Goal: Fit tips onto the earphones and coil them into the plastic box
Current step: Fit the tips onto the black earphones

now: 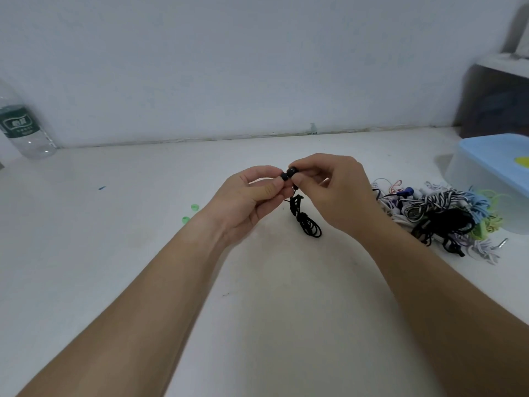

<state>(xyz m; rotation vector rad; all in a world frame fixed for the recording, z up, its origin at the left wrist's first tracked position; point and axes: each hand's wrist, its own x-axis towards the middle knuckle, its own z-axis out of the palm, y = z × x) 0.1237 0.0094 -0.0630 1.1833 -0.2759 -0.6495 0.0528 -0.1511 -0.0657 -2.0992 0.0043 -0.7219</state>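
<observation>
Above the middle of the white table, my left hand (252,196) pinches a small black ear tip (284,176) between thumb and forefinger. My right hand (332,190) pinches the black earbud (293,171) right against that tip. The black earphone's cable (307,223) hangs below my fingers as a bundled coil that reaches the table. A pale plastic box with a light blue lid (492,167) stands at the right edge. Two green ear tips (190,213) lie on the table left of my left wrist.
A tangled pile of earphones (440,216) in white, black, blue, green and striped cable lies in front of the box. A clear water bottle (23,127) stands at the far left against the wall. A dark object sits in the back right corner.
</observation>
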